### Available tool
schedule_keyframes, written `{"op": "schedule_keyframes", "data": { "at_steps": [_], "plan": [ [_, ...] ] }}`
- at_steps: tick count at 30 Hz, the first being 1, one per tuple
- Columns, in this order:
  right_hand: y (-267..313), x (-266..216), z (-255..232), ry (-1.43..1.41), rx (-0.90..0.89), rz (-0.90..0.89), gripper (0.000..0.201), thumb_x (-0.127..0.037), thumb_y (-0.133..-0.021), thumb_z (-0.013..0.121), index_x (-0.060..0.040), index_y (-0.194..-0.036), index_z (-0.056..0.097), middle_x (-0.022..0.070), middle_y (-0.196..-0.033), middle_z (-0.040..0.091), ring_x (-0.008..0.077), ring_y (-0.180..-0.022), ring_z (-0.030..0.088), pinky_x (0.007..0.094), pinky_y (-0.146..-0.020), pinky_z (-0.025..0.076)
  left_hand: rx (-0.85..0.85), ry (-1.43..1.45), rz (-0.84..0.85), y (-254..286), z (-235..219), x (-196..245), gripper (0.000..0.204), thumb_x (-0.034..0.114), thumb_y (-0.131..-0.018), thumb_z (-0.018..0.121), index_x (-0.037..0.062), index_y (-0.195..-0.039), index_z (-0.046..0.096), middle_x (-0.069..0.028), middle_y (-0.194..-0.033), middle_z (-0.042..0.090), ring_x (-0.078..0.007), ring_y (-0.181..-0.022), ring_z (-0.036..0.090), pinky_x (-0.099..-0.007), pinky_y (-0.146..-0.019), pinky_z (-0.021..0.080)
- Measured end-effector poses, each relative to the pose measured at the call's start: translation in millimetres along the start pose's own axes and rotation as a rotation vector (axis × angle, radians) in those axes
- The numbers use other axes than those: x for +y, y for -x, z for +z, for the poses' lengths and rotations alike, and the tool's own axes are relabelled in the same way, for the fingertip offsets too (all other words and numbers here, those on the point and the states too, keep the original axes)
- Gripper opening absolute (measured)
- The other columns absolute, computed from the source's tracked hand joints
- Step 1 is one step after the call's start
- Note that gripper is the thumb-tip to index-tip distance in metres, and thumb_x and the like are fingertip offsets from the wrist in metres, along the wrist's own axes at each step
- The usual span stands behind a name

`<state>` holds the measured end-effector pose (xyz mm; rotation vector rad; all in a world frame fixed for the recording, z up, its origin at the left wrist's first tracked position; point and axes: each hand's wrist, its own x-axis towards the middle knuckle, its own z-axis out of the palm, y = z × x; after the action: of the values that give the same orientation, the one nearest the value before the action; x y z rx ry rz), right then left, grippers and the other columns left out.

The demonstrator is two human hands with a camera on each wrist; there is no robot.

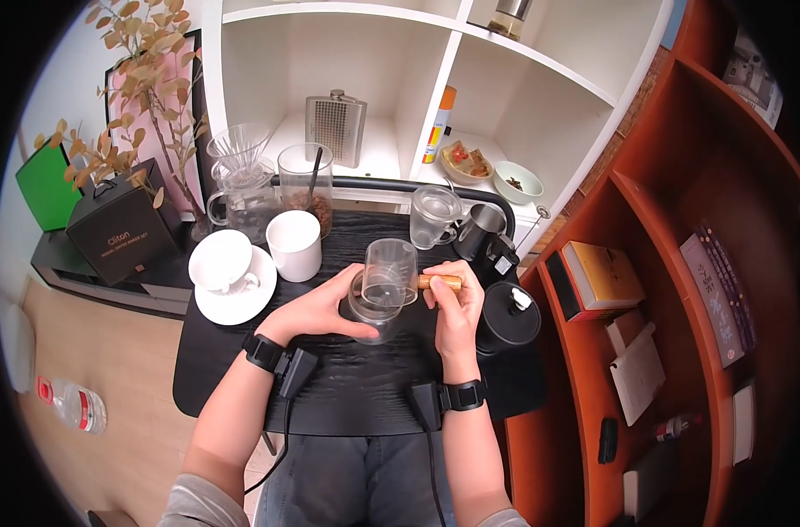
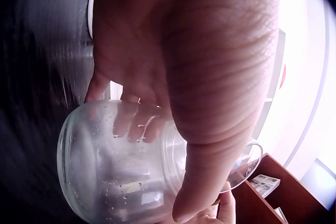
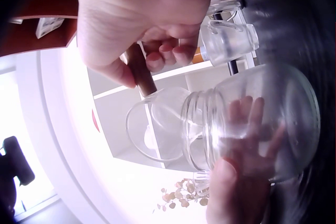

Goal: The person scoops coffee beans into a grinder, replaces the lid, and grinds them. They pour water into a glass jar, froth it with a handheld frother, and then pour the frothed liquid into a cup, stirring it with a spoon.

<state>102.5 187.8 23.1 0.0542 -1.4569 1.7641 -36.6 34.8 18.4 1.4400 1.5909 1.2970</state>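
Note:
My left hand [image 1: 325, 303] grips a clear glass jar [image 2: 115, 166] round its side, thumb on the near side and fingers behind. Water droplets cling to the jar's wall. With my right hand [image 1: 457, 303] I pinch the wooden handle [image 1: 442, 282] of a small clear glass cup [image 1: 391, 263], thumb on one side and curled fingers on the other. In the head view the cup overlaps the top of the jar; in the right wrist view its round glass body [image 3: 157, 124] lies right at the jar's threaded mouth.
On the black table [image 1: 329, 395] stand a white mug [image 1: 294, 246], a white cup [image 1: 220, 259] on a saucer, a lidded glass cup [image 1: 434, 220], a metal pitcher [image 1: 482, 230] and a black canister [image 1: 509, 318]. Behind are a glass dripper set [image 1: 242, 189] and a tall glass [image 1: 305, 180] holding brown contents.

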Motion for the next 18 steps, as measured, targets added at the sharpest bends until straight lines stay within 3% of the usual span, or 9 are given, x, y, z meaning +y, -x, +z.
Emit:
{"op": "schedule_keyframes", "data": {
  "at_steps": [6, 9, 11, 16, 18],
  "plan": [
    [-1.4, -2.6, -0.2, 0.039, 0.052, 0.009, 0.007, -0.007, -0.087, 0.059, -0.0027, -0.092, 0.058, -0.0012, -0.076, 0.053, 0.0024, -0.06, 0.04, 0.0179, -0.053, 0.03, -0.03, -0.029, -0.008, -0.2, 0.3, 0.3, 0.09, 0.014, -0.067, 0.081, 0.0032, -0.14, 0.028, -0.0074, -0.135, 0.04, -0.0163, -0.126, 0.036, -0.0321, -0.107, 0.028],
    [-2.0, -3.6, 0.4, 0.071, 0.063, 0.002, 0.007, -0.008, -0.088, 0.058, -0.0025, -0.093, 0.058, -0.0016, -0.074, 0.052, 0.0024, -0.058, 0.04, 0.0178, -0.052, 0.031, 0.019, -0.001, 0.046, -0.6, 1.3, -3.4, 0.083, 0.024, -0.068, 0.081, 0.0032, -0.134, 0.035, -0.0078, -0.127, 0.042, -0.0188, -0.121, 0.039, -0.0331, -0.101, 0.033],
    [-2.8, -2.6, 1.3, 0.082, 0.062, 0.006, 0.007, -0.007, -0.089, 0.058, -0.0022, -0.094, 0.058, -0.0016, -0.074, 0.052, 0.0025, -0.058, 0.04, 0.0179, -0.051, 0.031, -0.021, -0.019, 0.003, -0.8, -0.9, -1.0, 0.091, 0.016, -0.068, 0.081, 0.0039, -0.14, 0.027, -0.0071, -0.137, 0.038, -0.0169, -0.128, 0.035, -0.035, -0.107, 0.029],
    [-2.1, 0.5, 3.6, 0.118, 0.052, 0.029, 0.01, -0.006, -0.089, 0.058, -0.0011, -0.098, 0.059, -0.0019, -0.074, 0.051, 0.0021, -0.056, 0.039, 0.0181, -0.049, 0.031, -0.012, -0.02, 0.007, 0.3, -0.5, 0.4, 0.093, 0.016, -0.068, 0.081, 0.005, -0.142, 0.025, -0.0083, -0.14, 0.035, -0.0179, -0.129, 0.033, -0.0366, -0.106, 0.03],
    [-0.9, 0.6, 0.4, 0.116, 0.014, 0.105, 0.013, -0.004, -0.089, 0.058, 0.0, -0.101, 0.059, 0.001, -0.081, 0.057, 0.0033, -0.064, 0.048, 0.018, -0.056, 0.039, -0.012, -0.022, 0.013, 0.2, -0.1, -0.7, 0.094, 0.017, -0.068, 0.081, 0.0053, -0.143, 0.025, -0.0089, -0.14, 0.034, -0.0182, -0.13, 0.033, -0.0365, -0.106, 0.031]
  ]
}}
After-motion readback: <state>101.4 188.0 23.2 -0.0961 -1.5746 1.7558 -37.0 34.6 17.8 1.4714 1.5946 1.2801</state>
